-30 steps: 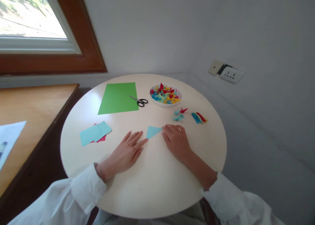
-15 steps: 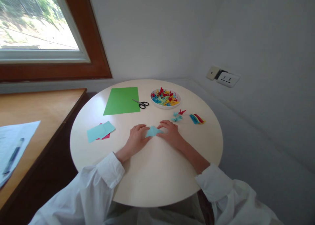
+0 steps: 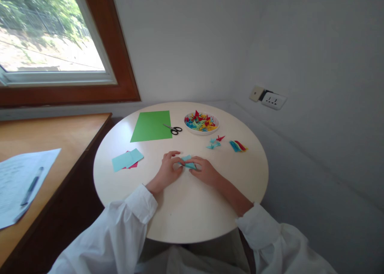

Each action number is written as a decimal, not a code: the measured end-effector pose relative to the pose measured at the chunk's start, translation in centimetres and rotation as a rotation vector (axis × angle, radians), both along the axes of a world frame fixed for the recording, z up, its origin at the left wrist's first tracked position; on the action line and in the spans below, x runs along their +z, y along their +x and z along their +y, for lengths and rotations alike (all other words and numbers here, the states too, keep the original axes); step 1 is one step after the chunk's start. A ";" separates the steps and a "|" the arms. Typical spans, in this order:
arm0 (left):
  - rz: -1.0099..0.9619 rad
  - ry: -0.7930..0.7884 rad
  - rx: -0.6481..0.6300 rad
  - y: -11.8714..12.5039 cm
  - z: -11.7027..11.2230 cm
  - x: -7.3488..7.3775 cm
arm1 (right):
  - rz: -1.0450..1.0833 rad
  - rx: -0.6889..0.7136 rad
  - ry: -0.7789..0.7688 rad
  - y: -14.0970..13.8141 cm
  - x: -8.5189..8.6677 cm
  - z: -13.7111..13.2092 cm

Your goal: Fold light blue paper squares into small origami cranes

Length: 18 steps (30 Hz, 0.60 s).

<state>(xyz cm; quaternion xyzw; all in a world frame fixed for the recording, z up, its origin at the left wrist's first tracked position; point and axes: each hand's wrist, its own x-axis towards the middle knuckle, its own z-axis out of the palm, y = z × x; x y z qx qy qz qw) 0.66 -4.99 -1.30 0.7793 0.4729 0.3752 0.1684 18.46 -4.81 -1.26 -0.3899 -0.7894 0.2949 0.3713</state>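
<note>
Between my hands, just over the round white table (image 3: 180, 210), is a small piece of folded light-blue paper (image 3: 189, 164). My left hand (image 3: 170, 168) pinches its left end between thumb and forefinger, with the other fingers raised. From the right, my right hand (image 3: 205, 171) holds the same paper, its fingertips reaching across the top toward the left thumb. Part of the paper is hidden under these fingers. Beyond my right hand lie small light-blue folded papers (image 3: 213, 145) and a red paper crane (image 3: 220, 138).
A white bowl (image 3: 201, 132) of colourful paper cranes stands at the back. Black-handled scissors (image 3: 175, 131) overlap a green sheet (image 3: 150, 127). Light-blue paper pieces (image 3: 127, 159) lie over red paper at left. Flattened coloured folds (image 3: 238, 146) rest at right. A wooden desk (image 3: 60, 134) adjoins on the left.
My right fingers have moved left over the top of the folded paper, closer to my left hand. The paper's near edge looks folded differently. The whole view has shifted slightly.
</note>
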 end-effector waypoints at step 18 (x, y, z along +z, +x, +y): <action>0.022 0.163 0.038 -0.9 -6.8 2.9 | -0.026 -0.270 0.118 -0.9 3.0 -7.1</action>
